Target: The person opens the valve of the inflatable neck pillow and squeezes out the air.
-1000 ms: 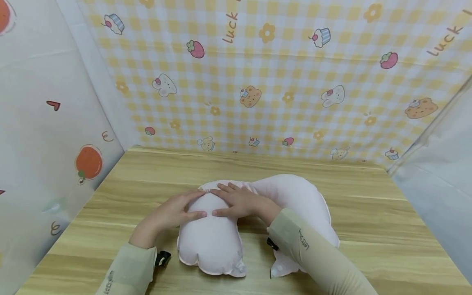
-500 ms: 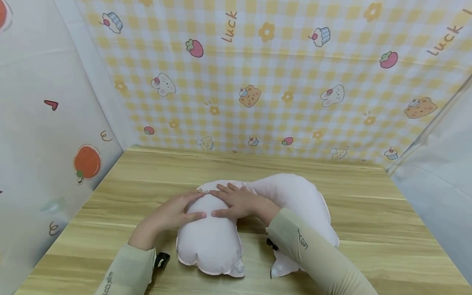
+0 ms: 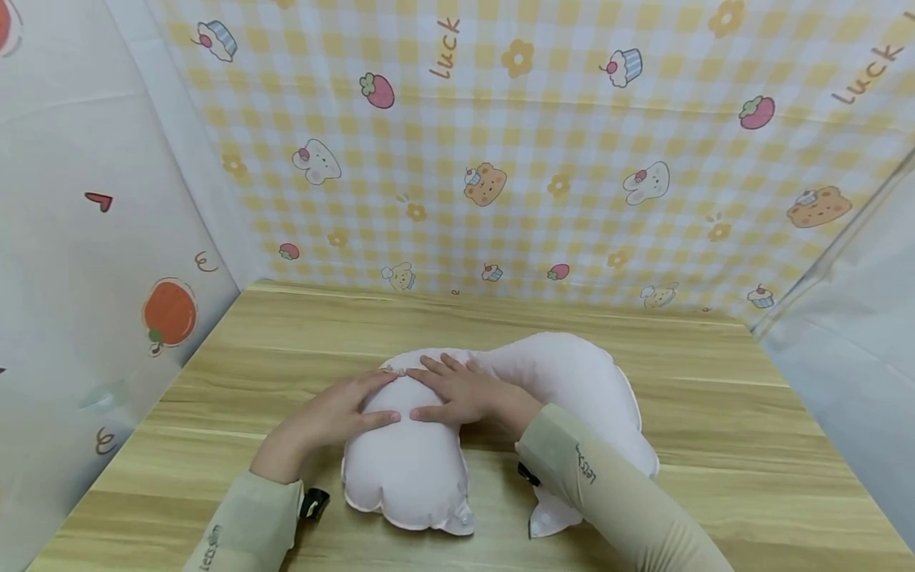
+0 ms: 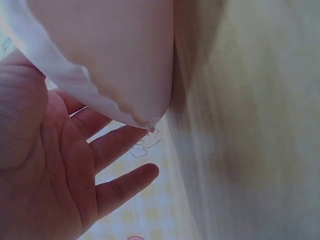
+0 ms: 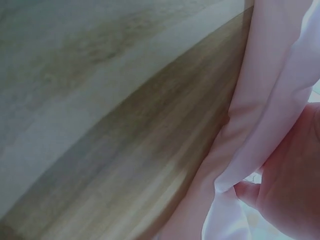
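Note:
A pale pink, puffy U-shaped neck pillow [image 3: 407, 469] lies on the wooden table, its two ends toward the person. My left hand [image 3: 329, 413] rests along the outer side of the pillow's left arm, thumb and fingertips on top. In the left wrist view its fingers [image 4: 120, 145] reach out straight beside the seam. My right hand [image 3: 468, 395] lies with spread fingers on the upper part of the same arm, the two thumbs almost meeting. The right sleeve crosses over the pillow's right arm and hides some of it. A small snap button shows at each end tab.
The wooden table [image 3: 722, 429] extends on both sides of the pillow. A yellow checked cloth [image 3: 543, 143] with cartoon prints hangs behind it, and a white printed sheet [image 3: 86, 262] stands at the left. A black strap piece [image 3: 314, 504] sits by the left cuff.
Both hands keep their places on the pillow. Its right arm looks very slightly higher at the back; the view itself shifts a little.

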`<state>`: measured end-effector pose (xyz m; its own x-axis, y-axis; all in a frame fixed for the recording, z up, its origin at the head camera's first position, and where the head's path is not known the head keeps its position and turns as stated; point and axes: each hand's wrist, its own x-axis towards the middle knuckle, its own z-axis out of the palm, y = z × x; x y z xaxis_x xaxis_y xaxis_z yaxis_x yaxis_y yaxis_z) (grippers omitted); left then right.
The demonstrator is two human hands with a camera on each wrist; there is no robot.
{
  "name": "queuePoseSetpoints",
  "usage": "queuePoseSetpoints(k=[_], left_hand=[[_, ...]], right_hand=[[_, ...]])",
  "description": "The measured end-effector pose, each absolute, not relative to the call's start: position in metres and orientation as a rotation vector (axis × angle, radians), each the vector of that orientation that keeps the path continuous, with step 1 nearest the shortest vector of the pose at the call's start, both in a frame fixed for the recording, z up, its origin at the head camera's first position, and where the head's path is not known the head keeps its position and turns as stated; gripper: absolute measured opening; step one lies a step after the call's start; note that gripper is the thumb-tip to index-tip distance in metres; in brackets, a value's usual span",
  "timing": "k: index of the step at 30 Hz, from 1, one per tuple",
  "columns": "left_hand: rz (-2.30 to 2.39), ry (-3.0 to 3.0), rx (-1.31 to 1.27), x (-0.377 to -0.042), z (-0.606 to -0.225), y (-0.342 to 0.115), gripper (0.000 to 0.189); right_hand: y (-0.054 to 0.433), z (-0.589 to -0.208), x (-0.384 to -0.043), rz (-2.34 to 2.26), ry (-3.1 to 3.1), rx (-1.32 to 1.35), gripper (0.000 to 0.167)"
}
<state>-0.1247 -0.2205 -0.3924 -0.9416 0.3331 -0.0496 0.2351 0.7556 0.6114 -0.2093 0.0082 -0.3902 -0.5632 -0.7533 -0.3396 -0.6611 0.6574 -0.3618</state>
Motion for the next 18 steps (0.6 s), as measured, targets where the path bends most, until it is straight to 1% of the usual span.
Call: queuePoseSetpoints(k=[18], left_hand=[[0.893,2.796,0.462,-0.1257,-0.3936,-0.2193,0.068]], right_hand=[[0.0085,-0.3951,-0.2086,-0.234,2.412,-1.115,0.075]])
